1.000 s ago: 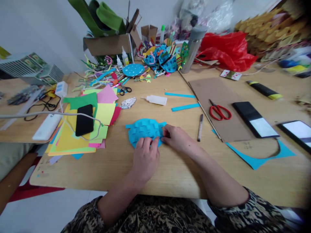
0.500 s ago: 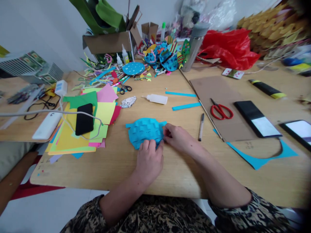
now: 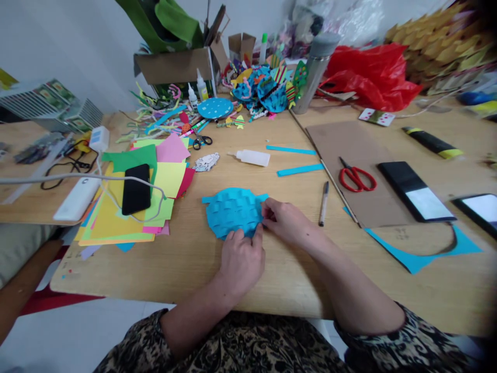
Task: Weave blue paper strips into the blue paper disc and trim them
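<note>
Pinches narrowly at the right edge of the blue woven paper piece (image 3: 233, 210) with the right hand (image 3: 285, 218), thumb and forefinger brought together; cannot tell whether on the rim or a strip end. Presses on the lower right edge with the left hand (image 3: 243, 259), palm downward; cannot tell whether gripping there too. Lies flat on the wooden table (image 3: 186, 274), straight ahead of the torso, long axis running left to right, strip ends poking out at upper left and upper right. Shows matte paper, a rounded outline and a basket-like weave with raised folds. Has just beyond it a whitish plastic squeeze bottle (image 3: 252, 157), nozzle pointing left, and two straight blue paper strips (image 3: 301, 170). Includes to the right a slim pen (image 3: 323, 203), then red-handled scissors (image 3: 356, 177) on flat brown cardboard (image 3: 373, 207). Includes to the left a smooth black phone (image 3: 135, 189) atop loose coloured paper sheets (image 3: 173, 178).
</note>
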`<action>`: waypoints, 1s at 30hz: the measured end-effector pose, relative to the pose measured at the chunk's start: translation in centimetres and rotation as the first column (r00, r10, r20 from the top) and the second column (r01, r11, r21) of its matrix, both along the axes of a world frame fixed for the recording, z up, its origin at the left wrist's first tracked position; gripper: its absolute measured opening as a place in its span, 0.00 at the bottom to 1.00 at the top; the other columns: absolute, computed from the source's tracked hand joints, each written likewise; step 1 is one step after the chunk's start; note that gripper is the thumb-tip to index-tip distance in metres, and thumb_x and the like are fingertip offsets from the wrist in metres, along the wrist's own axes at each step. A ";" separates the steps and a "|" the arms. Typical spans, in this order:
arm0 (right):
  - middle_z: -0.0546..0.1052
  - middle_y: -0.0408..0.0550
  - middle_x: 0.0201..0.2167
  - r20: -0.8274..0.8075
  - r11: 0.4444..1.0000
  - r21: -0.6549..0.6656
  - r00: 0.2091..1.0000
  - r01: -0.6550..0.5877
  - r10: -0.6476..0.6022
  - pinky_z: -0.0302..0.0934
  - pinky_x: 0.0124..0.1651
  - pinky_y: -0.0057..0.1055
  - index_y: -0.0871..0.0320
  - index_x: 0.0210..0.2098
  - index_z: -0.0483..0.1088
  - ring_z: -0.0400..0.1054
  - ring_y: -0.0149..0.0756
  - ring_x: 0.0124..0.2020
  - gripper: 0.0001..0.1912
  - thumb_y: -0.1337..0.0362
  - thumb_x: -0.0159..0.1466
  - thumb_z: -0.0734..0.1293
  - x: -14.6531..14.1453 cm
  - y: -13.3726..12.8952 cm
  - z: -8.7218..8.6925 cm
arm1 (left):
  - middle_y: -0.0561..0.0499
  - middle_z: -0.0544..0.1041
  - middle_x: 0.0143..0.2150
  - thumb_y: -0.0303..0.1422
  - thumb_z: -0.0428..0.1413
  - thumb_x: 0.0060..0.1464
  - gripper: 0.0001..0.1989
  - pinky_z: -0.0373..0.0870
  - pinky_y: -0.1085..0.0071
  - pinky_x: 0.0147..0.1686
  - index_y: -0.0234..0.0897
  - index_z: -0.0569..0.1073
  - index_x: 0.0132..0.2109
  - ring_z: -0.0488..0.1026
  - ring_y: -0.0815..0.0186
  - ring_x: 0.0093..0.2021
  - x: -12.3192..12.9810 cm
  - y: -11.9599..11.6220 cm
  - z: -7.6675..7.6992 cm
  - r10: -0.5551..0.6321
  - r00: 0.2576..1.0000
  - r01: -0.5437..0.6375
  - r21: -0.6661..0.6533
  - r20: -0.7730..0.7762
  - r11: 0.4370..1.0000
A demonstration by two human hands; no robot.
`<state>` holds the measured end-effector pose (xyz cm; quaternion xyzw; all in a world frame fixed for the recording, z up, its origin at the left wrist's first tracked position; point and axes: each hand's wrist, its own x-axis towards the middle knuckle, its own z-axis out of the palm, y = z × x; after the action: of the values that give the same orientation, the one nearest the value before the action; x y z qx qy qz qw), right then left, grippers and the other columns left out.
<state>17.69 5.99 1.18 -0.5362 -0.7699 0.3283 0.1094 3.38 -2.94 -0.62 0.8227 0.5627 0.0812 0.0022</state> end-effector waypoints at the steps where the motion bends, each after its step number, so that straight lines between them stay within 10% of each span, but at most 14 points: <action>1: 0.73 0.44 0.24 -0.003 1.000 -0.004 1.000 0.001 -0.001 0.52 0.28 0.26 0.56 0.29 0.62 0.66 0.32 0.26 0.08 0.75 0.55 0.63 0.0 0.0 0.0 | 0.46 0.75 0.25 0.30 0.50 0.57 0.22 0.66 0.58 0.36 0.31 0.68 0.58 0.69 0.54 0.37 0.0 0.0 0.0 0.000 1.000 0.000 -0.002 -0.002 1.000; 30: 0.74 0.45 0.25 0.031 1.000 0.005 0.999 -0.019 0.018 0.52 0.28 0.26 0.58 0.30 0.65 0.66 0.32 0.26 0.06 0.74 0.53 0.63 0.1 -0.1 -0.1 | 0.47 0.77 0.26 0.36 0.47 0.62 0.20 0.64 0.59 0.36 0.35 0.70 0.57 0.70 0.54 0.36 -0.2 -0.1 0.0 0.034 0.998 -0.033 -0.013 0.060 0.999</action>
<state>17.81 5.88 1.04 -0.5338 -0.7774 0.3187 0.0958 3.17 -2.99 -0.62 0.8103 0.5765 0.1025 0.0225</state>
